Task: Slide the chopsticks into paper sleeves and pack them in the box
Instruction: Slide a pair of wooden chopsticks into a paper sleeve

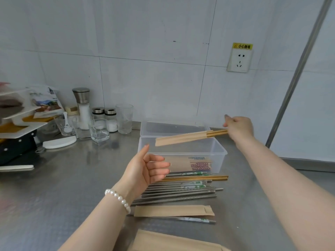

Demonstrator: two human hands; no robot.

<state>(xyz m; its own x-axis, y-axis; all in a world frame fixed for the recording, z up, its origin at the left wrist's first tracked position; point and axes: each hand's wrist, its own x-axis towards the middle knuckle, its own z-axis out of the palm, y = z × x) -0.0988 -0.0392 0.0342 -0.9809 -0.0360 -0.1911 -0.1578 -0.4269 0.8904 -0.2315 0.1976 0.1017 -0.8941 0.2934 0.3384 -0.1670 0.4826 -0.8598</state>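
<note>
My right hand point(239, 128) pinches the bare ends of a wooden chopstick pair in a brown paper sleeve point(181, 139), held level above the clear plastic box point(220, 153). Sleeved chopsticks lie on the box's floor. My left hand point(146, 169) hovers in front of the box's left corner, fingers relaxed, holding nothing. In front of the box lies a pile of loose chopsticks point(181, 191), metal ones and a wooden pair. Nearer me lies an empty brown sleeve point(174, 211), and a stack of brown sleeves point(163, 241) sits at the bottom edge.
The box's clear lid point(174, 126) lies behind it against the tiled wall. Glasses, shakers and a grinder point(82, 107) stand at the back left, with a rack of plates point(16, 124) at the far left. A steel post point(297, 73) rises at the right.
</note>
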